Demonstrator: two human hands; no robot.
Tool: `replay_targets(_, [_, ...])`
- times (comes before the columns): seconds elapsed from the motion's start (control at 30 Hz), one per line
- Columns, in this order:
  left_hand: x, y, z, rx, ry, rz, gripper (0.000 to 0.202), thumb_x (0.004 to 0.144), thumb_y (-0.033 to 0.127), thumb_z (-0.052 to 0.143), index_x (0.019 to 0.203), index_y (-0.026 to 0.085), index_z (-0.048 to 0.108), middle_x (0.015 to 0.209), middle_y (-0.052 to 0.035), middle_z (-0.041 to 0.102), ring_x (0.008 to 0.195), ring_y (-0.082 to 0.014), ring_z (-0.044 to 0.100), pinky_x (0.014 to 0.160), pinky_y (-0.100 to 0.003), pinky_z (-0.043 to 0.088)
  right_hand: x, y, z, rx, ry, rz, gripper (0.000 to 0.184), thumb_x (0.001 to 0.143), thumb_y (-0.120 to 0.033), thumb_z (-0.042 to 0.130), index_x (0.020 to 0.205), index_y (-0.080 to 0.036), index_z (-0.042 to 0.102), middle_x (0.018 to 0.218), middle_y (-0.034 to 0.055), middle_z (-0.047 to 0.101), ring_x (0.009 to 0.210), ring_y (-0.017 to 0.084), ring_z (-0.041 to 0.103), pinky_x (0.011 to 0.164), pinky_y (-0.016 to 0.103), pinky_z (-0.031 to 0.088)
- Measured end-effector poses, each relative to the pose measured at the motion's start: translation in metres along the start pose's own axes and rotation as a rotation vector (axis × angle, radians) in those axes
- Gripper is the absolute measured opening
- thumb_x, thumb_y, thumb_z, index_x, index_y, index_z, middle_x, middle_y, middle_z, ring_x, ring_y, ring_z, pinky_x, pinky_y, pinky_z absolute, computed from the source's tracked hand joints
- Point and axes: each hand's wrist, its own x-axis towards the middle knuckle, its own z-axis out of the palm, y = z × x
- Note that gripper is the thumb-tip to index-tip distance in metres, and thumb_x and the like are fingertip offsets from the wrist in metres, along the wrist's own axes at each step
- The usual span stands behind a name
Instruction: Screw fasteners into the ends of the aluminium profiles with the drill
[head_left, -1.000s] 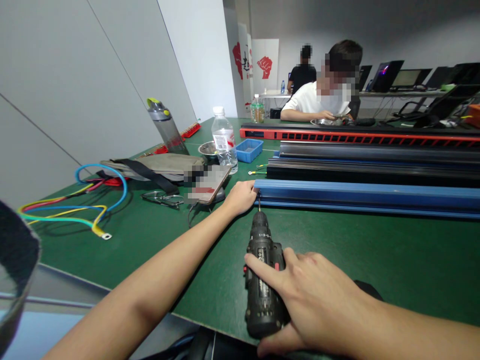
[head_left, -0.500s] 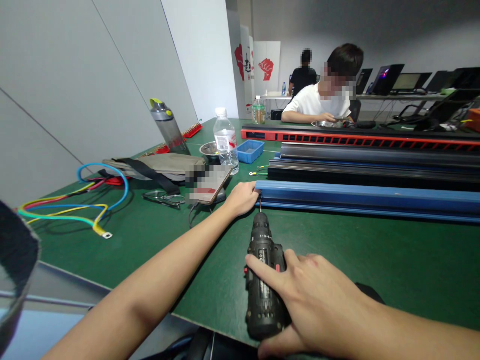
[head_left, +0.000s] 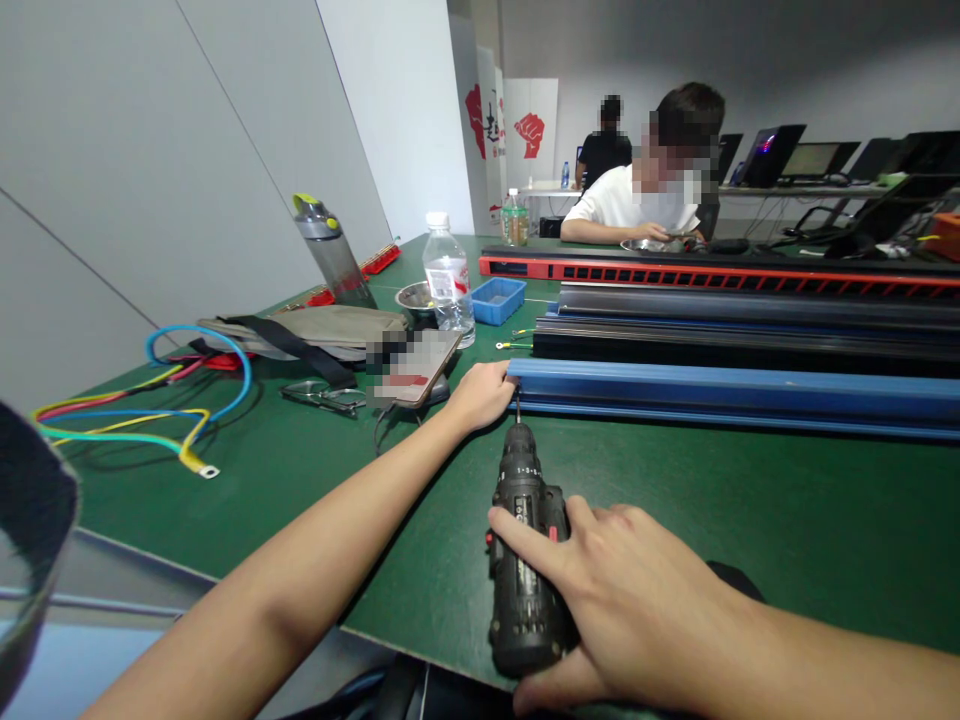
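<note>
1. Wrapped around the body of a black cordless drill, my right hand sits at 6 o'clock in the head view. The index finger lies stretched along the top of the casing, the thumb is tucked underneath, and the grip is closed on the tool.
2. The drill lies low over the green table mat and points to 12 o'clock. Its thin bit meets the near face of the blue rail, right at the rail's left end.
3. My left hand is at centre frame, just to the 11 o'clock side of the bit. Its fingers curl round the left end of the blue rail and hold it, while the forearm runs back to 7 o'clock.
4. The blue rail is long and lies flat on the mat, running from centre out to 3 o'clock.
5. Black rails are stacked just behind the blue one, and a red slotted rail lies behind those.
6. At 10 o'clock of the left hand are a phone, folded glasses and a grey bag.
7. At 11 o'clock, further back, are a clear water bottle, a steel bowl, a blue tray and a grey flask.
8. Coloured cables with ring lugs lie loose on the mat at 9 o'clock.
9. A person in a white shirt is seated at the far end of the table, at 1 o'clock.
</note>
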Motion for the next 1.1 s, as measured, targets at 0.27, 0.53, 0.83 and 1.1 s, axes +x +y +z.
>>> replay_targets(0.27, [-0.0007, 0.0033, -0.0023, 0.009, -0.010, -0.004, 0.038, 0.091, 0.028, 0.033, 0.085, 0.017, 0.069, 0.090, -0.0099, 0.074, 0.085, -0.0243, 0.067, 0.078, -0.031, 0.048, 0.0000, 0.0004, -0.0005, 0.006, -0.026, 0.012, 0.113, 0.063, -0.090, 0.051, 0.153, -0.025, 0.029, 0.084, 0.0105, 0.061, 0.071, 0.030, 0.061, 0.058, 0.035, 0.046])
replay_targets(0.53, [-0.0001, 0.0029, -0.0022, 0.026, -0.013, 0.006, 0.038, 0.091, 0.027, 0.032, 0.084, 0.017, 0.069, 0.089, -0.0099, 0.073, 0.084, -0.0244, 0.066, 0.077, -0.031, 0.047, -0.0002, 0.0005, -0.0029, -0.014, -0.006, 0.007, 0.110, 0.066, -0.091, 0.046, 0.152, -0.025, 0.030, 0.081, 0.0101, 0.060, 0.068, 0.031, 0.062, 0.056, 0.035, 0.046])
replay_targets(0.83, [-0.0008, 0.0045, -0.0033, 0.036, -0.022, -0.001, 0.038, 0.091, 0.027, 0.032, 0.085, 0.017, 0.068, 0.092, -0.0107, 0.074, 0.087, -0.0254, 0.066, 0.078, -0.031, 0.047, 0.0002, 0.0005, 0.0015, -0.026, 0.025, -0.001, 0.108, 0.068, -0.095, 0.033, 0.151, -0.026, 0.031, 0.081, 0.0113, 0.060, 0.066, 0.032, 0.064, 0.053, 0.037, 0.047])
replay_targets(1.1, [-0.0004, 0.0051, -0.0033, 0.024, -0.015, 0.002, 0.036, 0.090, 0.024, 0.034, 0.084, 0.017, 0.069, 0.091, -0.0099, 0.074, 0.086, -0.0246, 0.067, 0.078, -0.031, 0.048, -0.0003, 0.0003, 0.0000, -0.038, 0.016, 0.000, 0.109, 0.066, -0.093, 0.041, 0.151, -0.026, 0.031, 0.080, 0.0106, 0.061, 0.066, 0.031, 0.063, 0.053, 0.036, 0.046])
